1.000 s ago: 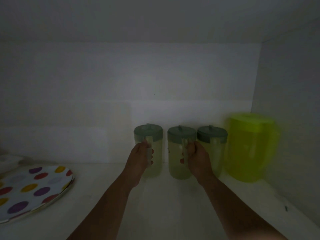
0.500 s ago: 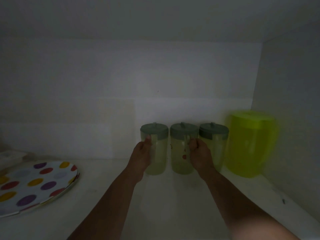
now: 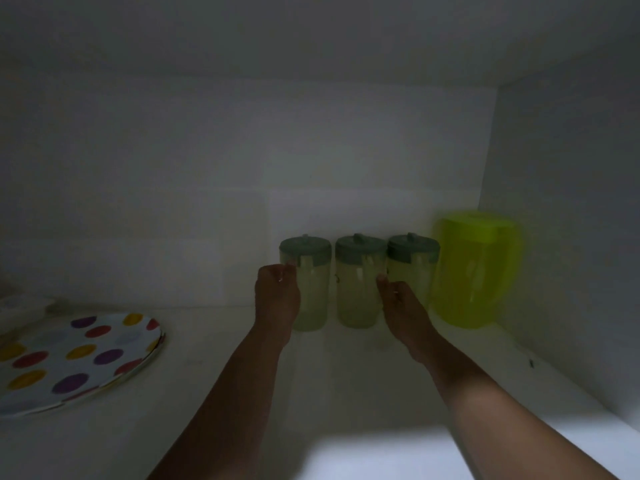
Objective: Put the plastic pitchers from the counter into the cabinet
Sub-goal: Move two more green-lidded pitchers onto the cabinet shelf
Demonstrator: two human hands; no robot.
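Note:
Three small pale pitchers with teal lids stand in a row at the back of the white cabinet shelf: the left pitcher, the middle pitcher and the right pitcher. My left hand lies curled against the left pitcher's near side, and its back hides the fingers. My right hand sits just in front of the gap between the middle and right pitchers, fingers loose and off the middle pitcher's handle. A large lime-green pitcher stands in the right corner.
A white plate with coloured dots lies on the shelf at the left. The cabinet's right wall is close beside the lime-green pitcher. The back wall is right behind the row. The light is dim.
The two pitchers I held by their handles have moved back into line with the third and stand on the shelf. My right hand has come off the middle pitcher's handle.

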